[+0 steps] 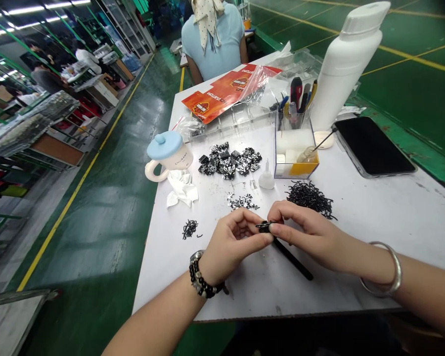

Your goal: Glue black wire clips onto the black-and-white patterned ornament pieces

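Between the fingertips of both hands is a small black part (264, 226), its shape mostly covered by the fingers. My left hand (235, 237) pinches it from the left; my right hand (300, 230) grips it from the right with thumb and forefinger. A black rod (292, 259) slants down to the right on the table just below the hands. Beyond the fingers lie a pile of small shiny metal pieces (243, 201) and a larger heap of black and silver parts (228, 160). A mound of short black curved pieces (309, 198) sits beyond my right hand.
At the left edge stand a lidded mug (172, 155) and crumpled tissue (182, 188), near a few black bits (190, 229). A small squeeze bottle (267, 177), clear tool box (296, 168), white bottle (344, 69) and phone (374, 146) stand behind. Another person (213, 39) sits opposite.
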The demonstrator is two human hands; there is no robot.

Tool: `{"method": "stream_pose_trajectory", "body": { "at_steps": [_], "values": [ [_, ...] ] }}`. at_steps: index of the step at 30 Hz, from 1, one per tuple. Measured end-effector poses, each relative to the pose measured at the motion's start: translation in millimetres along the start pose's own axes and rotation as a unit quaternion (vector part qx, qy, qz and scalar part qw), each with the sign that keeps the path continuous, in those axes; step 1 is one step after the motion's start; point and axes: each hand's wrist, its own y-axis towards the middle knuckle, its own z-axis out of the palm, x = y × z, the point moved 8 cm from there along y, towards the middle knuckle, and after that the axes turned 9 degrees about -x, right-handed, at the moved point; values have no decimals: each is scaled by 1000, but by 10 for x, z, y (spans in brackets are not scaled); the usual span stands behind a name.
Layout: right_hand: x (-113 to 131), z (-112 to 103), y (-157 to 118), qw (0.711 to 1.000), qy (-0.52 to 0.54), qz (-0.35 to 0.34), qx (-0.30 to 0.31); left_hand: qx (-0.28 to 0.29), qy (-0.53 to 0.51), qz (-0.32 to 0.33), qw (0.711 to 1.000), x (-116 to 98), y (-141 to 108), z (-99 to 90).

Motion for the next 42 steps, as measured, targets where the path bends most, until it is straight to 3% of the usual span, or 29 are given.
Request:
{"method": "stream_pose_trajectory", "body": {
  "at_steps": [4,11,15,20,27,34,42],
  "values": [
    [-42,-1,-20,998,40,48,7,18,-59,-30,998,17,6,35],
    [-58,20,-19,998,33,50,6,1,-48,-24,999,25,25,15],
    [21,-36,-15,999,36,-3,1,3,-29,-50,998,64,11,46],
    [119,35,-75,994,-7,-46,100,40,-11,-82,996,69,-35,145],
    [198,108,-120,982,-96,-73,149,53,22,-106,993,114,-46,187],
    [240,136,-163,959,-217,-107,146,75,40,-116,990,169,-51,213],
    [251,95,-157,964,-199,-112,134,88,70,-98,989,151,-55,218]
  ]
}}
